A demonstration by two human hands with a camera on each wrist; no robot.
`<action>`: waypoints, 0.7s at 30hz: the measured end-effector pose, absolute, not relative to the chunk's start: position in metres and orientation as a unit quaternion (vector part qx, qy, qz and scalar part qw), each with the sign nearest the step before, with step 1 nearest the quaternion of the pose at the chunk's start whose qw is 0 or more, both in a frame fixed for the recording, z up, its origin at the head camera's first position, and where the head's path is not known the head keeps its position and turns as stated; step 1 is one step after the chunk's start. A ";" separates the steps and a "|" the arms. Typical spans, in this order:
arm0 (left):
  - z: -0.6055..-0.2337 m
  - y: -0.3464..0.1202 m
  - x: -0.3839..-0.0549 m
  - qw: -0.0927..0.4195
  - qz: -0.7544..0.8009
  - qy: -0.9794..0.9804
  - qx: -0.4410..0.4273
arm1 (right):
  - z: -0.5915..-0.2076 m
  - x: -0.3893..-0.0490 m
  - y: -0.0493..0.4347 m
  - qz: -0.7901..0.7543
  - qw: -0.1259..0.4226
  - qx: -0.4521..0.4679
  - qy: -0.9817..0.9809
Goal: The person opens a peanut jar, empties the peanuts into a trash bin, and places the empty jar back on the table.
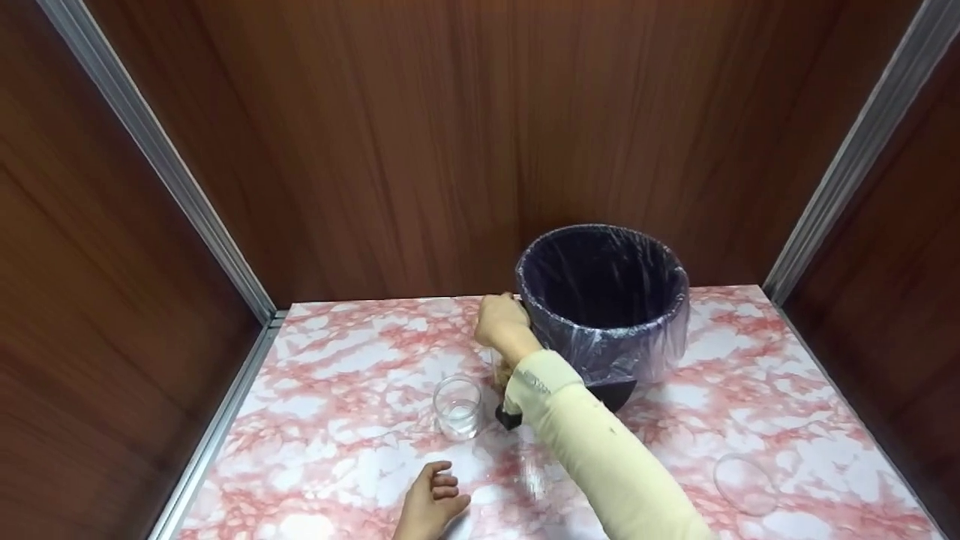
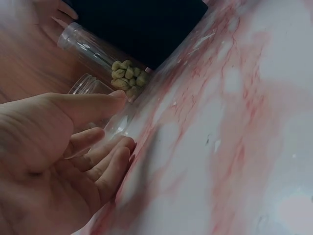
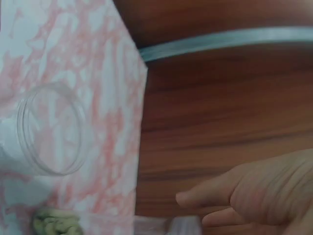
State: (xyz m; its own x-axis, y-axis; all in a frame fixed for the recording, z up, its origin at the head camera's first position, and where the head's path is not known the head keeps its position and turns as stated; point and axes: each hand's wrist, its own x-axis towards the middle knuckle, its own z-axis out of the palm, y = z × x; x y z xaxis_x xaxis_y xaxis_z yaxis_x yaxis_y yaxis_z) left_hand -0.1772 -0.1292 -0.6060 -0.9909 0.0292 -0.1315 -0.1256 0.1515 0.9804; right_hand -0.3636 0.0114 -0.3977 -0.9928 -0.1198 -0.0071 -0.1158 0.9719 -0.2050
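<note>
My right hand (image 1: 502, 322) is beside the bin, at the top of a tall clear container (image 2: 93, 46). Brownish-green, nut-like pieces (image 2: 128, 74) fill its bottom. In the right wrist view the thumb (image 3: 195, 196) is straight and apart from the container's cap (image 3: 185, 226); the other fingers are partly hidden. A shorter clear jar (image 1: 457, 409) stands with its mouth uncovered, left of the tall container. My left hand (image 1: 435, 499) is in front of this jar, fingers loosely bent and holding nothing. In the left wrist view its fingers overlap the jar.
A dark bin (image 1: 600, 345) lined with a clear bag stands at the back right. A clear round disc, like a lid (image 1: 745, 484), lies at the right on the marbled tabletop (image 1: 337, 420). Wood-grain panels (image 1: 390, 150) enclose the back and sides.
</note>
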 end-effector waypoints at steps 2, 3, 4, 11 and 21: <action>-0.607 -0.128 -0.177 0.063 0.650 0.756 -0.038 | -0.403 -0.368 0.015 -0.107 0.018 -0.057 0.993; -0.607 -0.128 -0.178 0.064 0.649 0.756 -0.042 | -0.404 -0.370 0.016 -0.113 0.019 -0.057 0.992; -0.606 -0.127 -0.178 0.064 0.647 0.758 -0.045 | -0.405 -0.370 0.017 -0.117 0.019 -0.057 0.991; -0.604 -0.128 -0.180 0.056 0.637 0.767 -0.050 | -0.400 -0.361 0.015 -0.103 0.011 -0.063 0.993; -0.608 -0.128 -0.176 0.039 0.627 0.777 -0.024 | -0.377 -0.289 0.044 -0.110 -0.085 -0.140 0.980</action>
State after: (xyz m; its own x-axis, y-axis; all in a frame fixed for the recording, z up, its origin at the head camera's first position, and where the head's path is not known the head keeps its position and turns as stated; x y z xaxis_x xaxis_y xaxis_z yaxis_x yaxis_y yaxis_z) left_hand -0.1765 -0.1276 -0.6083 -0.9957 0.0111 -0.0916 -0.0871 0.2119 0.9734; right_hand -0.2885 0.0439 -0.3773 -0.9462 -0.2560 0.1980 -0.2936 0.9364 -0.1923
